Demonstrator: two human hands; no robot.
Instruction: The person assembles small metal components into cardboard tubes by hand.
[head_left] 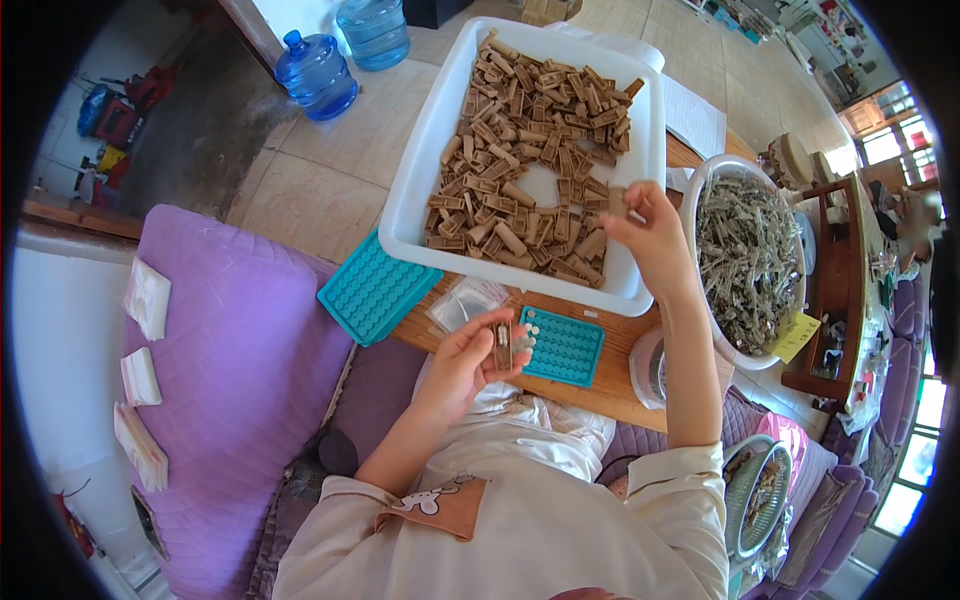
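At nine o'clock my left hand pinches a small brown plastic clip above the teal dimpled tray; at one o'clock my right hand grips another over the white tub. Loose fingers could drop either.

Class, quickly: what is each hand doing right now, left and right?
Left hand: closed on a small brown plastic piece, above the teal tray.
Right hand: pinching another brown piece over the white bin.
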